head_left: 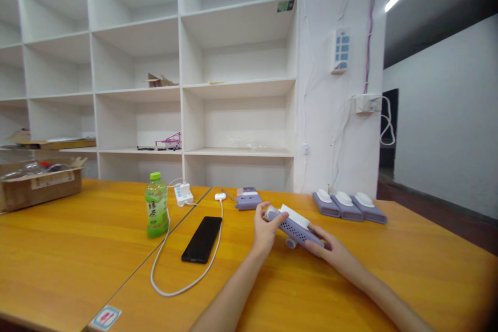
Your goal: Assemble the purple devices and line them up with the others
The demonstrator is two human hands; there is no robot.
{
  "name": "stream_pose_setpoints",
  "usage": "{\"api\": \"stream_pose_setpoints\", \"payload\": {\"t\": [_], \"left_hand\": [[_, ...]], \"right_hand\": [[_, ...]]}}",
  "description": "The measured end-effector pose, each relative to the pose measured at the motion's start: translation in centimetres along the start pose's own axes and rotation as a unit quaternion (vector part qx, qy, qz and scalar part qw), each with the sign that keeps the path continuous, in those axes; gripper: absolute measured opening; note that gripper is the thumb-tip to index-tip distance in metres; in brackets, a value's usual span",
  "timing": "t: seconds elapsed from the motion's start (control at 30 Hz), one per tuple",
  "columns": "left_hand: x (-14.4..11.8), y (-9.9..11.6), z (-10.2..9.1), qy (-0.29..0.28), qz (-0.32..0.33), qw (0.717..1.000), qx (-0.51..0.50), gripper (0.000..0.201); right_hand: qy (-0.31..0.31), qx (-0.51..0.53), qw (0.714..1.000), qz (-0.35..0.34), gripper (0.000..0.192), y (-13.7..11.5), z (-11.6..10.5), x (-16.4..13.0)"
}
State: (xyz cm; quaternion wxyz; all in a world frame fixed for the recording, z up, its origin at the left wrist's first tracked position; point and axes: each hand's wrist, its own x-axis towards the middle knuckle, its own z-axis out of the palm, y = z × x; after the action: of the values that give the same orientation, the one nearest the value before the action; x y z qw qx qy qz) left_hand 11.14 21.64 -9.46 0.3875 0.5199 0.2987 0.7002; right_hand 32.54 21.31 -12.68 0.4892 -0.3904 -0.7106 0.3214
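Between my two hands, a purple plastic case [301, 232] with rows of small holes is held tilted above the table. A white ribbed part [294, 216] shows along its top side. My left hand [265, 228] grips the left end, thumb on the near face. On the right end, the fingers and thumb of my right hand [329, 247] are closed around it. A small white round piece [291, 243] shows just under the case; whether it is attached I cannot tell. Behind my left hand lie purple plastic pieces [249, 202].
Three purple blocks [345, 211] with white oval tops stand at the table's back right. Left of my hands are a black phone [202, 239], a white cable [155, 264], a green tea bottle [156, 207] and a power strip [183, 196]. A cardboard box [42, 187] sits far left.
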Motion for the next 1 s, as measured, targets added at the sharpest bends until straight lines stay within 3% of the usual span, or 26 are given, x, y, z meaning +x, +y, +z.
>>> {"api": "stream_pose_setpoints", "payload": {"t": [0.1, 0.3, 0.4, 0.53, 0.63, 0.73, 0.8, 0.87, 0.93, 1.0], "left_hand": [[-0.9, 1.1, 0.4, -0.005, 0.045, 0.998, 0.038, 0.063], [-2.0, 2.1, 0.3, -0.098, 0.180, 0.964, 0.169, 0.063], [-1.7, 1.5, 0.2, -0.101, 0.162, 0.970, 0.148, 0.059], [-1.3, 1.1, 0.3, -0.116, 0.072, 0.990, 0.044, 0.063], [-1.5, 0.8, 0.7, -0.138, 0.040, 0.990, -0.008, 0.066], [-2.4, -0.3, 1.0, -0.140, 0.040, 0.984, 0.106, 0.068], [-3.2, -1.3, 1.0, -0.169, 0.055, 0.947, 0.269, 0.074], [-3.8, -2.1, 0.9, -0.225, 0.088, 0.869, 0.431, 0.072], [-4.1, -2.4, 0.9, -0.258, 0.116, 0.802, 0.526, 0.054], [-3.8, -2.3, 1.0, -0.257, 0.122, 0.778, 0.560, 0.043]], "right_hand": [[-0.006, -0.056, 0.998, -0.016, 0.074, 0.2, 0.3, -0.4], [-0.019, -0.112, 0.993, -0.042, 0.072, -0.9, 0.9, -0.8], [-0.011, -0.122, 0.992, -0.042, 0.076, -1.5, 0.7, -1.0], [0.000, -0.120, 0.992, -0.032, 0.074, -2.1, 0.7, -1.3], [0.008, -0.109, 0.994, -0.017, 0.066, -2.1, 1.1, -1.1], [0.056, -0.124, 0.991, 0.018, 0.064, -1.6, 1.0, -0.3], [0.113, -0.160, 0.979, 0.055, 0.068, -1.1, 0.1, 0.2], [0.169, -0.214, 0.957, 0.094, 0.073, -0.5, -1.3, 0.4], [0.206, -0.277, 0.930, 0.123, 0.077, -0.1, -2.7, 0.3], [0.223, -0.337, 0.904, 0.140, 0.079, 0.1, -3.7, 0.0]]}}
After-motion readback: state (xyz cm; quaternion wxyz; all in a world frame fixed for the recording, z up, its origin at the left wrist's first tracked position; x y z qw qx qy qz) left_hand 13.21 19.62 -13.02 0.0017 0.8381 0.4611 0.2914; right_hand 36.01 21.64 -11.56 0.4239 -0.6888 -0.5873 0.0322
